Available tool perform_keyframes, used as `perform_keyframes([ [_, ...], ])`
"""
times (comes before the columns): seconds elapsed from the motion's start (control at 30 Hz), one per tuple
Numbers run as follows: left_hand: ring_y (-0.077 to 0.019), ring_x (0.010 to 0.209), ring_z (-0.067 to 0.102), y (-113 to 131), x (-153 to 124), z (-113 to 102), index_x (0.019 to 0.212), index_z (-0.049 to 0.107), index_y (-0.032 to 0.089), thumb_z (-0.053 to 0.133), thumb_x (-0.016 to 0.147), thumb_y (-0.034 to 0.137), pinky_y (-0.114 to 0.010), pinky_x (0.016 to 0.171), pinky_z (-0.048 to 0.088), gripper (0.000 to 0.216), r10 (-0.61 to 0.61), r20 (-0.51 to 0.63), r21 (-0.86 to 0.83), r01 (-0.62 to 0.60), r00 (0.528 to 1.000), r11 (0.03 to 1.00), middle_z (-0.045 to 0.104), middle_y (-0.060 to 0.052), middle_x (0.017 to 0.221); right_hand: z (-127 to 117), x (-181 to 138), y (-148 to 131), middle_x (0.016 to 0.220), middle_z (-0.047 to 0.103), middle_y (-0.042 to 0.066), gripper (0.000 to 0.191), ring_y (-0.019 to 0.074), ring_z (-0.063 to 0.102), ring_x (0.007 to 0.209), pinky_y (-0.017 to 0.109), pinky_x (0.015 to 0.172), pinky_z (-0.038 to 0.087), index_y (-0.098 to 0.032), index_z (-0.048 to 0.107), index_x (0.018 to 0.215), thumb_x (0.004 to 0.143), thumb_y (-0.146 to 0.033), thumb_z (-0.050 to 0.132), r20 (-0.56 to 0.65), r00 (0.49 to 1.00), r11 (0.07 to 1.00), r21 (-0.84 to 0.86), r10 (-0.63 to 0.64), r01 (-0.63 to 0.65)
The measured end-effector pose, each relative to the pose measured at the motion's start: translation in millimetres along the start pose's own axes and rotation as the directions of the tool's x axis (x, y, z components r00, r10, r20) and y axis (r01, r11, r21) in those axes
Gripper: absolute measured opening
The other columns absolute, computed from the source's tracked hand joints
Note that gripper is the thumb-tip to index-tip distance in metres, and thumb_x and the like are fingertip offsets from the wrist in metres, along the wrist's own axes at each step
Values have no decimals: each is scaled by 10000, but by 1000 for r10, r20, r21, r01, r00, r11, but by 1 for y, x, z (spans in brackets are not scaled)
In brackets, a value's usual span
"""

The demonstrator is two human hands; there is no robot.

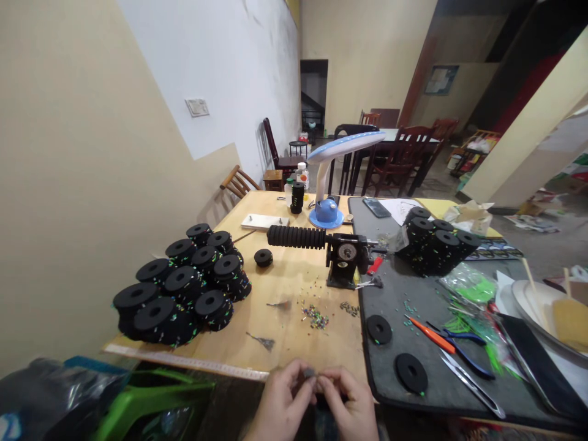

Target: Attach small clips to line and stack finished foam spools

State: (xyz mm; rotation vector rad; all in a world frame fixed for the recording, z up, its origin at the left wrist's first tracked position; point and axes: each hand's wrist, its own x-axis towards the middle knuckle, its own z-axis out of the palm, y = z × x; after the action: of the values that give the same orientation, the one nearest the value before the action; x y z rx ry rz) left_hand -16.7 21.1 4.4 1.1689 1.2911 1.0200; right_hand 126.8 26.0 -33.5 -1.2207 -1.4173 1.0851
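At the table's front edge, my left hand (285,397) and my right hand (348,399) meet with fingertips pinched together. Between them is a small dark grey piece (309,372), too small and covered to name. Just beyond lie a pile of tiny coloured beads (316,317), several small metal bits (350,308) and two thin wispy grey bundles (261,340). A clamp-like black machine (343,260) stands farther back, with a row of black foam discs (296,237) on its shaft.
Stacked black foam spools (156,315) fill the table's left side, and more spools (441,239) stand at the back right. A blue lamp (326,213) is behind the machine. On the grey mat lie an orange-handled tool (430,334), blue pliers (468,352), tweezers (473,383) and loose discs (411,373).
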Motion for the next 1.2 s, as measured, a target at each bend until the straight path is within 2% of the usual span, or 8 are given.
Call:
perform_keyframes([
  [0.1,-157,560,597,1,1,0,710,579,169,649,807,355,-226,555,450,221,-16,4,-32,16,1000,999,608,-7,587,-3,1,2,634,712,55,323,169,605,530,225,507,457,-165,741,782,869,-440,597,53,999,1000,-17,-1,2],
  [0.27,-159,573,602,0,0,0,713,588,164,641,815,369,-227,563,456,235,-4,10,-5,4,1000,1000,623,-17,599,-4,-1,4,562,664,33,375,151,549,471,224,466,424,-141,746,832,859,-480,587,45,999,999,-54,2,1],
  [0.5,-151,584,591,1,-1,-3,699,604,167,619,837,349,-218,567,440,229,31,25,41,-32,999,999,633,-17,602,-3,-1,-1,564,630,18,371,143,525,488,223,480,401,-148,712,778,877,-476,569,74,997,1000,-6,17,-17],
  [0.63,-148,565,587,6,-1,-1,689,588,171,669,795,383,-219,546,437,250,-42,54,-37,44,998,998,627,-8,582,-3,1,-2,538,596,5,409,132,495,468,221,464,376,-149,673,723,861,-521,570,66,997,998,32,49,-51],
  [0.8,-148,559,602,11,0,1,681,571,168,718,731,456,-217,516,435,326,-110,54,-114,116,992,987,606,4,577,-5,2,-4,629,629,33,392,155,547,551,237,526,401,-156,628,732,891,-501,531,140,988,997,51,58,-66],
  [0.93,-131,521,581,14,2,0,711,573,164,728,698,513,-210,478,414,381,-136,40,-172,141,990,975,587,20,585,-6,0,-1,548,502,-50,292,132,466,499,234,507,349,-163,620,902,885,-450,563,144,988,996,60,53,-62],
  [1.03,-127,521,570,15,3,-4,741,580,165,717,703,532,-206,477,406,394,-148,43,-185,154,988,971,587,26,573,-5,-3,4,527,368,-105,327,124,401,479,230,499,309,-165,571,1077,859,-408,598,154,986,995,65,66,-77],
  [1.2,-128,533,584,17,2,-13,749,580,166,726,689,541,-201,477,392,407,-151,21,-183,152,988,971,644,1,614,-3,-8,3,599,369,-89,425,139,385,524,239,526,324,-195,540,1176,765,-278,611,150,982,988,88,113,-127],
])
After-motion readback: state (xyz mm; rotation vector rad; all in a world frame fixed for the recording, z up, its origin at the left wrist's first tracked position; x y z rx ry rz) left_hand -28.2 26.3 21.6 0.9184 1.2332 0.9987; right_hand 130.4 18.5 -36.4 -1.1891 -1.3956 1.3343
